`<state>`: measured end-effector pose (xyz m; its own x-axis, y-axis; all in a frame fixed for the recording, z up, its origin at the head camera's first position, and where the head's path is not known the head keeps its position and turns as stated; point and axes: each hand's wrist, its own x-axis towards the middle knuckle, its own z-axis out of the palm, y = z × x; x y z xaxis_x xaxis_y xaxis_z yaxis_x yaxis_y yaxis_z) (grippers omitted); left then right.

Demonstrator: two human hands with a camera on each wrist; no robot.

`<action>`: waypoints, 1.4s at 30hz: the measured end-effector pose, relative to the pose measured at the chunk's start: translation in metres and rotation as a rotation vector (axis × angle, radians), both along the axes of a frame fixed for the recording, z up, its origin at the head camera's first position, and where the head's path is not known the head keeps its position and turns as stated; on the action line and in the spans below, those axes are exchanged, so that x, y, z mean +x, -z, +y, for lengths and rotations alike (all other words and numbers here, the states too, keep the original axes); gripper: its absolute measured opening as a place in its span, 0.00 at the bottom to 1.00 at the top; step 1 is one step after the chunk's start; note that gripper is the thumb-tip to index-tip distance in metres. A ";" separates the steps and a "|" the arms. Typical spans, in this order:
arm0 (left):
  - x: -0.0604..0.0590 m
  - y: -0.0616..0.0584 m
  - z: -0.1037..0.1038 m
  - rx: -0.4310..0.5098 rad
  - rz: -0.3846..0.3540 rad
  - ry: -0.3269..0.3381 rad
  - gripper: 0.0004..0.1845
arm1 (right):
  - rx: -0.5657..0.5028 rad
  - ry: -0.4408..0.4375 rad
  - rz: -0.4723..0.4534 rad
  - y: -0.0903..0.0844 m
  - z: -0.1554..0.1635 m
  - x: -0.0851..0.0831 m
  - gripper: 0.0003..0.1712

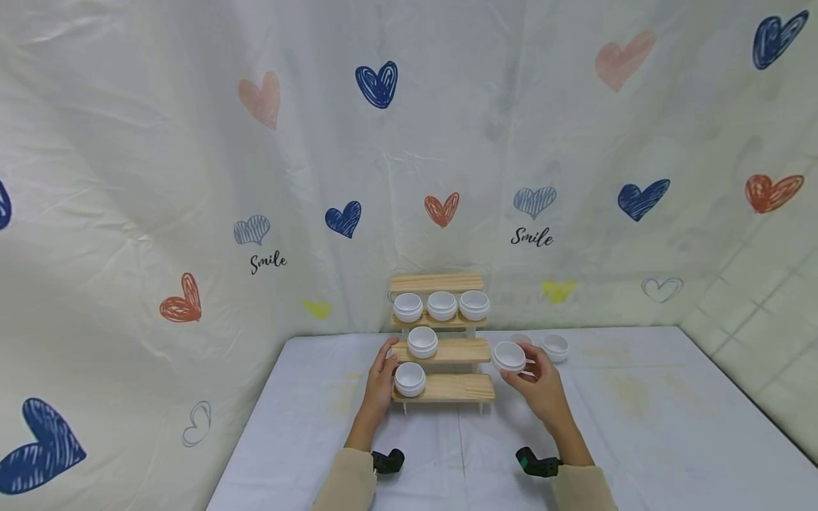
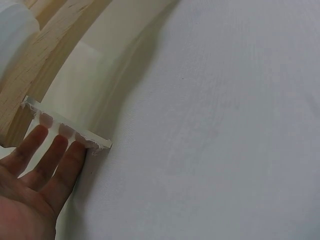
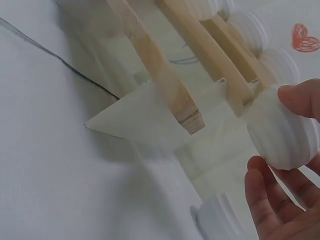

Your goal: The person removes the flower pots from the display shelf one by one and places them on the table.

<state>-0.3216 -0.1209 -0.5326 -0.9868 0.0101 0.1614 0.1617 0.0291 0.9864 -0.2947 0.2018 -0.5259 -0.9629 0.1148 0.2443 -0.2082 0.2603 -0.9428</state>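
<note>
Fingers of the right hand curled round a small white jar, thumb above and the rest beneath, gripping it just off the right end of the middle step, right of frame centre in the head view. Seen in the right wrist view at the right edge, ribbed side of the jar toward the lens.

Fingers of the left hand straight and relaxed, holding nothing, tips laid against the pale side panel of the stepped wooden rack, at the rack's left end, lower centre of the head view.

On the rack: one jar on the lowest step just beside the left hand, one jar on the middle step, a row of three jars on the step above, top step bare wood.

Further right, two more loose jars on the white tablecloth, behind the gripped jar. Another jar, blurred, at the bottom of the right wrist view.

Behind everything, filling the upper frame, a cream backdrop printed with hearts and the word Smile. Beige sleeves and black wrist straps at the bottom edge.
</note>
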 end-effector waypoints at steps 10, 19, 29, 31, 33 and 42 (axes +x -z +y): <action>0.001 0.001 0.002 0.004 -0.015 -0.018 0.22 | 0.026 0.028 -0.041 0.007 0.005 -0.002 0.40; -0.005 0.007 0.002 0.002 -0.012 -0.026 0.22 | 0.041 0.046 -0.057 0.012 0.014 -0.003 0.40; -0.017 0.030 0.003 -0.008 0.002 -0.067 0.23 | 0.045 0.052 -0.082 0.017 0.020 -0.002 0.40; -0.017 0.030 0.003 -0.001 -0.002 -0.069 0.23 | 0.046 0.058 -0.088 0.018 0.021 -0.002 0.40; -0.017 0.030 0.003 -0.001 -0.006 -0.064 0.23 | 0.039 0.061 -0.090 0.020 0.021 -0.002 0.39; -0.001 0.002 -0.001 0.013 -0.017 0.018 0.23 | 0.045 0.065 -0.088 0.025 0.023 -0.003 0.39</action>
<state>-0.3224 -0.1216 -0.5344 -0.9892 0.0261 0.1444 0.1448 0.0136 0.9894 -0.2979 0.2245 -0.5507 -0.9717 0.1682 0.1659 -0.1069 0.3130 -0.9437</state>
